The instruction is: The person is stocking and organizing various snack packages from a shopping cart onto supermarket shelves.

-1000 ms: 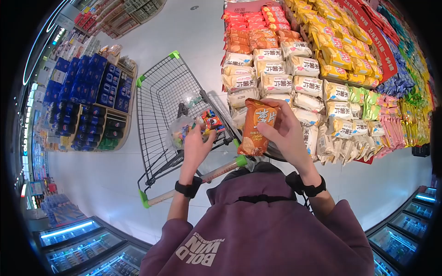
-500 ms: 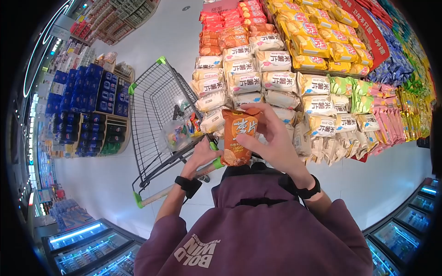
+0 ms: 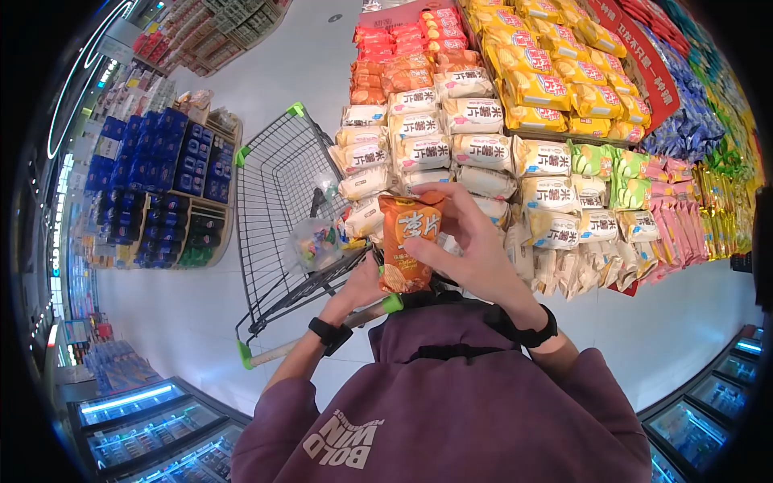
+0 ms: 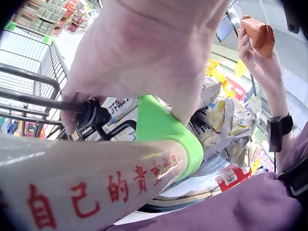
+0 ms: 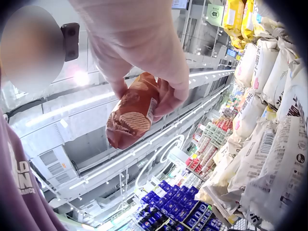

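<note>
My right hand (image 3: 475,253) grips an orange bag of potato chips (image 3: 409,249) upright in front of my body, thumb across its printed front. The bag's lower end, with a ridged chip picture (image 5: 132,120), shows below the fingers in the right wrist view. At the right end of the shopping cart's handle (image 3: 282,350), my left hand (image 3: 361,288) holds the cart's corner. The left wrist view shows its fingers curled over a dark bar beside the green end piece (image 4: 163,130). In the cart's basket lies a clear plastic bag with colourful contents (image 3: 314,244).
A display piled with white snack bags (image 3: 423,151) borders the cart's right side, with yellow packs (image 3: 531,76) behind. Stacked blue drink packs (image 3: 145,153) stand to the left. Lit glass-topped coolers (image 3: 133,402) line the near left.
My left hand has moved from over the basket, beside a colourful packet, back to the cart's handle corner. The right hand has shifted left with the orange bag, keeping its grip.
</note>
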Motion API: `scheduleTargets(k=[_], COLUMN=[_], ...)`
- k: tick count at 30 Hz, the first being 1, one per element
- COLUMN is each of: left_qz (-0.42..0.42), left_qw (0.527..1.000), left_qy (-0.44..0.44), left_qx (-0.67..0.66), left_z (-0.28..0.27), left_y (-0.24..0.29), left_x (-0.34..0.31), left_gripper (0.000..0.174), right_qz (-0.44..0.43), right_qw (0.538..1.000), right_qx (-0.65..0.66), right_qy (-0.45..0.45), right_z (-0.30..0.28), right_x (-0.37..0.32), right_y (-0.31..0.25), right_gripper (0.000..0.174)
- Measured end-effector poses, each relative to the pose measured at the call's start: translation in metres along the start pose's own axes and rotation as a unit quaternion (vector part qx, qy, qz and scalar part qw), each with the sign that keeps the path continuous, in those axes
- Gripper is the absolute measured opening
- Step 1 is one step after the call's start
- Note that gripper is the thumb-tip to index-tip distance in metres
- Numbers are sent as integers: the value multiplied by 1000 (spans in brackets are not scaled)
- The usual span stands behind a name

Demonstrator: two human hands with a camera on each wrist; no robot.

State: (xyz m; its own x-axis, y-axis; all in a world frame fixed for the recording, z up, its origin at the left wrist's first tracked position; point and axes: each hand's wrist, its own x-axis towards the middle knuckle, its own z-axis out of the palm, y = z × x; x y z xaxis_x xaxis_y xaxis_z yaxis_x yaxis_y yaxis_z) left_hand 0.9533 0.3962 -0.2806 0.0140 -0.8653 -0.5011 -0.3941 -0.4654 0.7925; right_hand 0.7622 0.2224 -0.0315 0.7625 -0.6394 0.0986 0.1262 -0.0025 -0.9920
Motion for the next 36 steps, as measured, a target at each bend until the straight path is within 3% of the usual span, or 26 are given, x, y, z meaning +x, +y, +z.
scheduleTargets(k=[6, 9, 12, 15, 18, 21, 23, 25, 28, 31, 33, 36], left_qz=[-5, 47, 46, -34, 36, -5, 87, 146, 162, 210, 204, 192], left_qw=[1000, 993, 991, 992, 950, 978, 995, 965, 913, 895, 887, 874], left_qy=[-17, -1, 14, -19, -19, -87, -5, 35, -15, 71, 146, 197], left_qx=[24, 111, 124, 119, 311, 190, -46, -215, -374, -387, -388, -401], left_z=[9, 8, 6, -3, -32, -77, -76, -71, -60, -41, -38, -39], left_y=[34, 45, 59, 87, 107, 166, 178, 190, 195, 217, 211, 207], left_x=[-10, -19, -26, -35, -56, -79, -84, -87, -85, -85, -77, -75], left_gripper=[91, 86, 87, 89, 84, 71, 61, 55, 58, 59, 46, 30], right_qz=[-5, -13, -4, 8, 13, 22, 30, 46, 62, 35, 15, 83], right_qw=[1000, 1000, 1000, 1000, 1000, 999, 998, 997, 997, 998, 997, 995], right_qx=[0, 6, 6, -6, -10, 25, 39, 45, 24, -21, -37, 2], right_qy=[0, 8, 10, 9, 20, 32, 40, 42, 44, 57, 60, 53], right_z=[1, 1, 1, 0, -3, -5, -4, -2, -4, -3, -5, -13], right_x=[3, 4, 3, 4, 5, 7, 7, 6, 7, 7, 7, 6], right_y=[6, 11, 14, 17, 18, 18, 16, 12, 8, 9, 11, 5], right_gripper=[51, 50, 50, 50, 50, 51, 51, 50, 47, 44, 40, 31])
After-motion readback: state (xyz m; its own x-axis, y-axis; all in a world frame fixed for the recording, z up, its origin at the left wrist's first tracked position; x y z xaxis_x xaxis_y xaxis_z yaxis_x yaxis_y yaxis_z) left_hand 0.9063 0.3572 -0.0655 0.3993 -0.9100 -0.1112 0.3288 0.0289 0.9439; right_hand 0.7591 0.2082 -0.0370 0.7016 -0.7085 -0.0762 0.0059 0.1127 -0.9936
